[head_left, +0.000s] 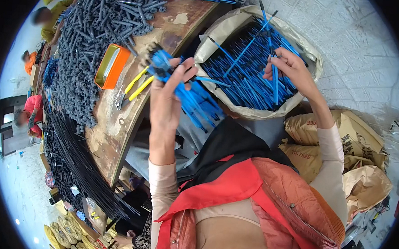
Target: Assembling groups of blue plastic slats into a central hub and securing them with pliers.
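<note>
My left hand (165,103) is closed round a bundle of thin blue rods (195,104) with black ends, held beside the table edge. My right hand (292,70) pinches a few of the same blue rods (275,85) upright between thumb and fingers. Below it stands a wide pale sack (210,45) filled with many such blue rods with black tips. Some rods stick up out of the pile, and one lies slanted across it. How many rods each hand holds cannot be made out.
On the worn wooden table (112,140) lie yellow-handled pliers (136,87), an orange box (111,67), a heap of dark grey plastic parts (84,52) and long black rods (75,157). Brown paper sacks (337,139) lie at my right. Several people work at the far left.
</note>
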### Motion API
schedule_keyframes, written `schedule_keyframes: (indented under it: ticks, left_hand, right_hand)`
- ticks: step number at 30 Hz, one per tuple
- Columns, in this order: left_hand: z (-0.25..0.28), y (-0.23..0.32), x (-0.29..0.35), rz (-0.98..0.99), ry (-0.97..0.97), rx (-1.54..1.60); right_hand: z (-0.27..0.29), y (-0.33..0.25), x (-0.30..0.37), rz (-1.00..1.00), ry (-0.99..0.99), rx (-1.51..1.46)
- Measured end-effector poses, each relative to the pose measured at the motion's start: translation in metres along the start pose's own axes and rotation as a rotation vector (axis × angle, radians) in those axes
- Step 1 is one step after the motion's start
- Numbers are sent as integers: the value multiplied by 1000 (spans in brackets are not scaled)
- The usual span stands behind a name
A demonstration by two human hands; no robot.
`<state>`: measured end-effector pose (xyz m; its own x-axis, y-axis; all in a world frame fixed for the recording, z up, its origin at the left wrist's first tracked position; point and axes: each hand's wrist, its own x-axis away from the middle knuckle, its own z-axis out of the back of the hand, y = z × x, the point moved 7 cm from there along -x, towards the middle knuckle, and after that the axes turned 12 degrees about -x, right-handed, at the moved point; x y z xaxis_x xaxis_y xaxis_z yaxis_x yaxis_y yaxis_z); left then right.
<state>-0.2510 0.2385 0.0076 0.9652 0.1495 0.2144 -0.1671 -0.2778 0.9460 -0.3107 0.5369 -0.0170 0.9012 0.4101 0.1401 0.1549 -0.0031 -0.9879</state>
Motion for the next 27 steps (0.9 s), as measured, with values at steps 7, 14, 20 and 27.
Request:
schedule_keyframes:
  ticks: [7, 14, 20, 27]
  left_hand:
    - [-29, 1, 1, -54, -137, -134]
    - [-39, 6, 13, -159, -32, -210]
    - [-13, 57, 69, -135, -6, -242]
    - [-9, 57, 100, 89, -801, 79]
  right_hand:
    - [-54, -35, 7, 39, -141, -64]
    - [-111, -10, 16, -26, -292, -150]
    - [8, 73, -41, 240, 100, 863]
    - [32, 115, -70, 59, -61, 928]
